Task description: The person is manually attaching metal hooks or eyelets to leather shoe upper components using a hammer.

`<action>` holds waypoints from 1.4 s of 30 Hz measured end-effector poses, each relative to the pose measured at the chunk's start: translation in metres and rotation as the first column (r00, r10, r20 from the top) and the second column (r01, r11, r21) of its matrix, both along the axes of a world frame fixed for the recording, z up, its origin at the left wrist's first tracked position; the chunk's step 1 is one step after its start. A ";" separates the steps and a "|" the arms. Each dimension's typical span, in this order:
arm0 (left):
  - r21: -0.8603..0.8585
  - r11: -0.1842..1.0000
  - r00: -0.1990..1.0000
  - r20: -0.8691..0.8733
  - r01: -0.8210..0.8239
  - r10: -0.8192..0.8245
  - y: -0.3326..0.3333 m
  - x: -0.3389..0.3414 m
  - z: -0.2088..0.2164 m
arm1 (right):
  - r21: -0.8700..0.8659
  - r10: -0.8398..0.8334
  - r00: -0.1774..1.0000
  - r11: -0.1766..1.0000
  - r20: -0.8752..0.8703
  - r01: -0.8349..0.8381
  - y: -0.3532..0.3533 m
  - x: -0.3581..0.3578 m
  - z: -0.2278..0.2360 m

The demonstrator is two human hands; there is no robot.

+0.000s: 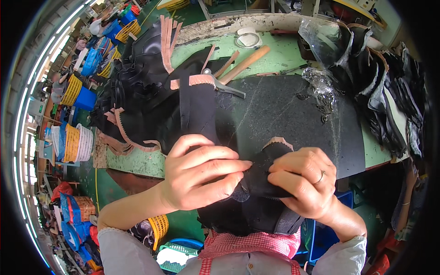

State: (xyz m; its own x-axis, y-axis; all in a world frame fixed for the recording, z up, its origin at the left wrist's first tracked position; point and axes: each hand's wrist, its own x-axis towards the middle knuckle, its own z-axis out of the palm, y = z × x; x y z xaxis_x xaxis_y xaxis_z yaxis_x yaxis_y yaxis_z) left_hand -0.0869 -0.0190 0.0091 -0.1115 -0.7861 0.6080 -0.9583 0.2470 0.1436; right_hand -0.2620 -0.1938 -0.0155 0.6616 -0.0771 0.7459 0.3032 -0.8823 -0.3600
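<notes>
Between my two hands is a black leather piece (260, 170) with a tan, zigzag-cut edge at its upper tip. My left hand (201, 173) is closed, its fingertips pinching the left side of the leather. On the right, my right hand (306, 179), with a ring on one finger, is wrapped round the other side. More black material hangs below the hands over my lap. Beyond my left hand, a black panel (200, 110) with a tan pinked top edge lies on the table. A hammer (248, 63) with a wooden handle rests just past it.
A dark mat (293, 107) covers part of the green tabletop (284, 50). Black leather pieces (142, 87) are heaped at the left; more stacked pieces (366, 78) and clear plastic (323, 43) stand at the right. A tape roll (247, 40) sits at the back. Baskets (72, 90) line the floor.
</notes>
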 end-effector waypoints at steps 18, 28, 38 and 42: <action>0.181 0.979 0.982 0.177 -0.094 0.062 0.011 0.027 -0.090 | 0.034 0.214 0.870 0.974 -0.445 -0.222 -0.006 0.035 -0.057; 0.243 0.953 0.983 0.064 -0.182 0.171 0.023 0.017 -0.098 | 0.027 0.088 0.846 0.996 -0.526 -0.087 0.000 0.042 -0.054; 0.314 0.930 0.982 0.040 -0.188 0.185 0.025 0.008 -0.100 | -0.104 0.036 0.829 0.988 -0.558 -0.113 0.014 0.040 -0.058; 0.337 0.928 0.983 -0.035 -0.159 0.181 0.022 0.016 -0.098 | 0.009 0.078 0.779 0.996 -0.622 -0.093 0.010 0.045 -0.052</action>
State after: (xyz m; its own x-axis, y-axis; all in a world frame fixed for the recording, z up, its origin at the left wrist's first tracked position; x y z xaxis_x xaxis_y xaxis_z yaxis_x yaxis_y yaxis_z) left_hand -0.0709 0.0034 -0.0891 0.0724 -0.9476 0.3110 -0.9676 0.0088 0.2522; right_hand -0.2165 -0.1835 -0.0673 0.9850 0.0135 0.1722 0.0955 -0.8732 -0.4780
